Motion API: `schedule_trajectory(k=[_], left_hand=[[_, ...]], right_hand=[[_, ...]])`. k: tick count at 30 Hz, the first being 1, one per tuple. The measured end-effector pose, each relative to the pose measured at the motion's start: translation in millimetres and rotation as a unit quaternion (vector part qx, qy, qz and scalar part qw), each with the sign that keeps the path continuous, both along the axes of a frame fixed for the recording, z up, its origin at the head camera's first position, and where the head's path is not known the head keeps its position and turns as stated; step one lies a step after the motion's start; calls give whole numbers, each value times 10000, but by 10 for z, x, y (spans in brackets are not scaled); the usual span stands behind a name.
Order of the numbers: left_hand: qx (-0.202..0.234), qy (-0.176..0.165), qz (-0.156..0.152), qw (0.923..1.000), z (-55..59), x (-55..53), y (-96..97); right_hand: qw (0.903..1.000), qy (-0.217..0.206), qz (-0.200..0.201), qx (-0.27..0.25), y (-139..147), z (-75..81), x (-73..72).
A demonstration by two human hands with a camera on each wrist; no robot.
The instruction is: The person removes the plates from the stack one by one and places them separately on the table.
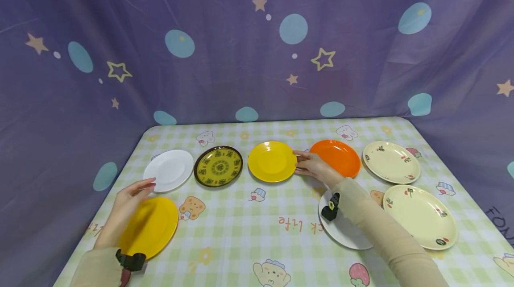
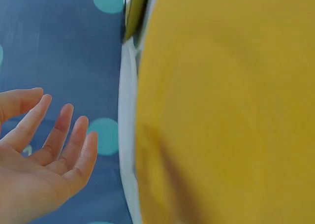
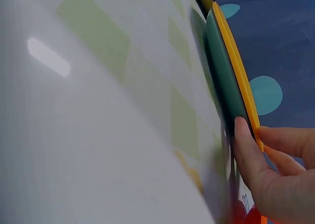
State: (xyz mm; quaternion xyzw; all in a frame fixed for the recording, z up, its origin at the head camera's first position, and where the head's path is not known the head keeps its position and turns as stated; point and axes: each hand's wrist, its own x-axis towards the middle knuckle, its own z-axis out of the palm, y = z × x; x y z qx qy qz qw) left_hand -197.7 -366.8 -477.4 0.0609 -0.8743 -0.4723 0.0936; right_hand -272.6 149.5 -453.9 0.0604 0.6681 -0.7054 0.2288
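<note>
At the far middle of the table, my right hand [image 1: 317, 168] pinches the right edge of a small yellow plate [image 1: 272, 162]. In the right wrist view the thumb lies along a dark green surface [image 3: 222, 69] under the yellow rim [image 3: 237, 66], with the index finger on the rim's other side. My left hand [image 1: 127, 202] hovers over a larger yellow plate [image 1: 158, 229] at the near left, its fingertips overlapping the edge of a white plate [image 1: 170, 168]. Its fingers are loosely bent and hold nothing, as the left wrist view shows.
A dark-rimmed patterned plate [image 1: 218, 166] stands left of the small yellow one. To its right are an orange plate [image 1: 337, 157] and two cream plates [image 1: 391, 162] with printed motifs. Another white plate [image 1: 347, 229] lies beneath my right forearm. A purple curtain [image 1: 241, 86] hangs behind the table.
</note>
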Motion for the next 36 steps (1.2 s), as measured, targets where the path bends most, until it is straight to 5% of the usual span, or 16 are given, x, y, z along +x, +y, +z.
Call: schedule_trajectory(k=[13, 15, 21, 24, 36], left_hand=[[162, 680, -1097, 9915, -31, -300, 302], [274, 613, -1216, 9903, 68, -288, 441], [371, 282, -1591, 9862, 598, -121, 985], [473, 55, -1601, 9859, 708, -113, 1182], [800, -371, -1659, 9822, 638, -318, 1659]], right_hand=[[10000, -1, -52, 35, -7, 2, 1], [9999, -35, -72, 76, -9, 1, -2], [9999, -45, -115, 102, -13, -10, -11], [9999, -19, -94, 123, -14, -7, -14], [9999, 21, -56, 103, -20, -11, -10]])
